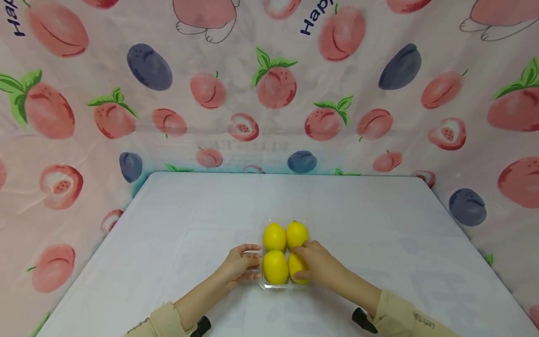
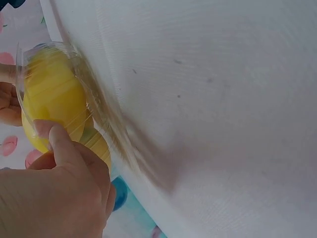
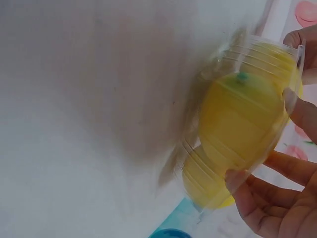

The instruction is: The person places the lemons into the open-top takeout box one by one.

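Note:
Several yellow lemons (image 1: 275,267) sit in two rows in a clear plastic tray (image 1: 269,286) on the white table. My left hand (image 1: 241,266) is at the tray's left side, its fingers spread and its fingertips right at the wall. Over the near right lemon (image 1: 296,267) lies my right hand (image 1: 323,267), thumb at its near end and fingers bent across its far end, gripping it. The right wrist view shows my right thumb (image 3: 237,181) close against the tray's ribbed wall, with a lemon (image 3: 242,119) behind the plastic.
A white cloth covers the table (image 1: 202,210). Behind and beside it hangs a fruit-print curtain (image 1: 236,65). Black straps or devices (image 1: 364,320) show under both wrists near the table's front.

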The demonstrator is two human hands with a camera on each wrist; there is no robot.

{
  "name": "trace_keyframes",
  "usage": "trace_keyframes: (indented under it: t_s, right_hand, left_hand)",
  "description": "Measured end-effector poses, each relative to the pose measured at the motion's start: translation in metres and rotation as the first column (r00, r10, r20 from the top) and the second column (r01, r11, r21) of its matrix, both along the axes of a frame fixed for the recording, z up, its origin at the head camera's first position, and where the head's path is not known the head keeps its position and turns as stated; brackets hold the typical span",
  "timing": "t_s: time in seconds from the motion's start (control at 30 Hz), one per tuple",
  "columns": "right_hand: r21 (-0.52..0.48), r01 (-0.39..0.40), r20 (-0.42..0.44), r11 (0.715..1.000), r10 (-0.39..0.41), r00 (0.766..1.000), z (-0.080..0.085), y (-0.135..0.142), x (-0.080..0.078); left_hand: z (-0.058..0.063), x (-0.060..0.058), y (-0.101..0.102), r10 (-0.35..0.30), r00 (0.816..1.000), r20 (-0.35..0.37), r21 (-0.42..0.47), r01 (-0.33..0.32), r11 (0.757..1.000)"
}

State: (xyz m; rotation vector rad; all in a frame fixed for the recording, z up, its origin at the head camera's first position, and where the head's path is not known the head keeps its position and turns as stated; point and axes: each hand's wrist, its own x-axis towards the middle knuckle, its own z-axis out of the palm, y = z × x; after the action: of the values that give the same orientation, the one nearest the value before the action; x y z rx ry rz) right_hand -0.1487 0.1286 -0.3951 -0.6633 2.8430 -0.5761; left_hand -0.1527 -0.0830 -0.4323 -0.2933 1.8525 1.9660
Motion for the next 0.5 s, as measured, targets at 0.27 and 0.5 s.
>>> trace_keyframes:
  t_s: [0.27, 0.5]
  right_hand:
    - [-0.019, -0.036, -0.045, 0.999, 0.035, 0.998, 0.003, 0.007, -0.002]
    - [-0.151, -0.089, -0.095, 0.984, 0.075, 0.993, -0.005, 0.026, -0.001]
  left_hand:
    - [0.0, 0.003, -0.005, -0.007, 1.0, -0.01, -0.016, 0.007, 1.0]
    - [-0.002, 0.011, -0.009, -0.004, 1.0, -0.002, -0.004, 0.004, 1.0]
